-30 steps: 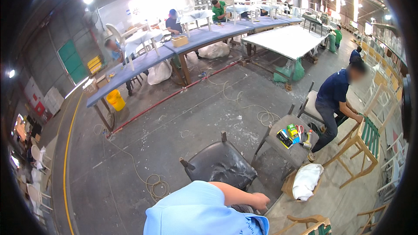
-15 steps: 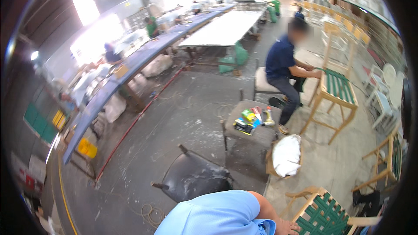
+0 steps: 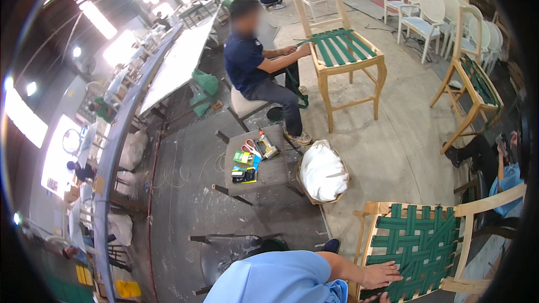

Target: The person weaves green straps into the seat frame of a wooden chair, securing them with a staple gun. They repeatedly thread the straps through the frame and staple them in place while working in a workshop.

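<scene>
My left hand (image 3: 382, 274) lies flat with its fingers stretched out on the green woven webbing (image 3: 415, 241) of a pale wooden chair seat. The straps cross over and under each other inside the wooden seat frame (image 3: 377, 209). Just below it, at the bottom edge of the picture, only some fingers of my right hand (image 3: 384, 298) show beside the webbing. Whether those fingers hold anything is hidden. The chair's curved back (image 3: 494, 201) points to the right.
A grey upholstered seat (image 3: 258, 157) carries scissors (image 3: 251, 147), a yellow-grey power tool (image 3: 266, 145) and small packs. Beside it stands a basket with a white bag (image 3: 324, 171). A co-worker (image 3: 247, 62) sits at another webbed chair (image 3: 342, 50). Another person (image 3: 505, 179) is at the right.
The view has swung to the right, bringing more of the webbed chair into sight. My left hand now lies farther onto the webbing, and fingers of my right hand have come into view.
</scene>
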`<state>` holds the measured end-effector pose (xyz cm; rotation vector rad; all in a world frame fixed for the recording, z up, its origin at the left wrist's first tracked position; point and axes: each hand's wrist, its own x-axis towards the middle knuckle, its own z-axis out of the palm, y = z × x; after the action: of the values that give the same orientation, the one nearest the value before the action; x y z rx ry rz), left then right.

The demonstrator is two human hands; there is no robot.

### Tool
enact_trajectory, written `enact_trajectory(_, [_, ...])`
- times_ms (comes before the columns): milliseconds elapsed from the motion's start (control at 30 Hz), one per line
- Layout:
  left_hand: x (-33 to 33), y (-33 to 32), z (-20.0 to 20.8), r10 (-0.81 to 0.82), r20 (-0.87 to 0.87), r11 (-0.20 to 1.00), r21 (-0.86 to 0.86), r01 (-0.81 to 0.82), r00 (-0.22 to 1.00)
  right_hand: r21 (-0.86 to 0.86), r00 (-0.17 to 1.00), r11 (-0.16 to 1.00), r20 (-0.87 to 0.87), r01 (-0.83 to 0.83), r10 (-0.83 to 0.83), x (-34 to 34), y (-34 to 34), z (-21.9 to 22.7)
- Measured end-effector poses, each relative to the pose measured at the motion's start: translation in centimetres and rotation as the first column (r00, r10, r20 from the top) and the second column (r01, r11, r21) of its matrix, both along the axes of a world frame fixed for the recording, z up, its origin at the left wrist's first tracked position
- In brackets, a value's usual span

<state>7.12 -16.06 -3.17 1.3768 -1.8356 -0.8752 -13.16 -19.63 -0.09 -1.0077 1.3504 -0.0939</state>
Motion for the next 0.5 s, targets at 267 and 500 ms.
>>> enact_trajectory(267, [0.3, -0.8, 0.4, 0.001, -0.08, 0.996, 0.084, 0.006, 0.997, 0.233, 0.996, 0.968, 0.05, -0.089, 0.079, -7.3, 6.4, -3.5])
enact_trajectory(500, [-0.6, -0.3, 0.5, 0.115, -0.121, 0.99, 0.101, -0.103, 0.986, 0.321, 0.993, 0.942, 0.039, 0.094, -0.113, -6.1, 6.4, 0.1])
